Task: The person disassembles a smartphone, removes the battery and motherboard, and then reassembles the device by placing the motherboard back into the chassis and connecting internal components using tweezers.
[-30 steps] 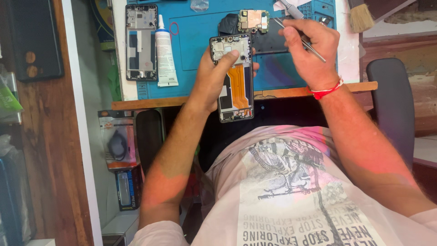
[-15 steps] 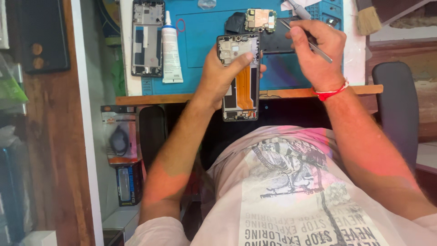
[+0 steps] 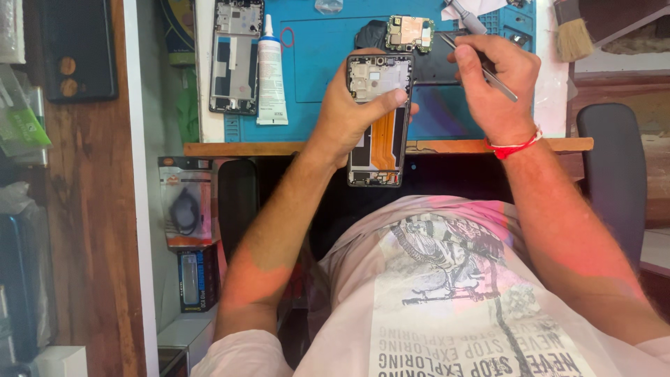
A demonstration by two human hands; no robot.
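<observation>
Nearest the camera, a printed white T-shirt [image 3: 447,300] fills the lower frame and hides the person's lap. Above it, the left hand [image 3: 349,115] is closed around an opened phone frame [image 3: 377,122], thumb pressed across its upper part; the frame, with an orange flex strip down its middle, hangs over the wooden table edge [image 3: 237,148], and the fingers behind it are hidden. The right hand [image 3: 492,84], wearing a red wrist thread [image 3: 513,145], pinches metal tweezers [image 3: 478,66] in curled fingers; the tips lie over a dark panel and are hard to make out. Farther off, on the blue work mat [image 3: 317,63], lie a small circuit board [image 3: 410,31], a white glue tube [image 3: 271,73] and a second stripped phone frame [image 3: 236,56]. A brush [image 3: 572,31] is cut off at the top right. Left, below the table, boxed packages [image 3: 185,209] in orange and blue stand stacked; their labels are too small to tell.
</observation>
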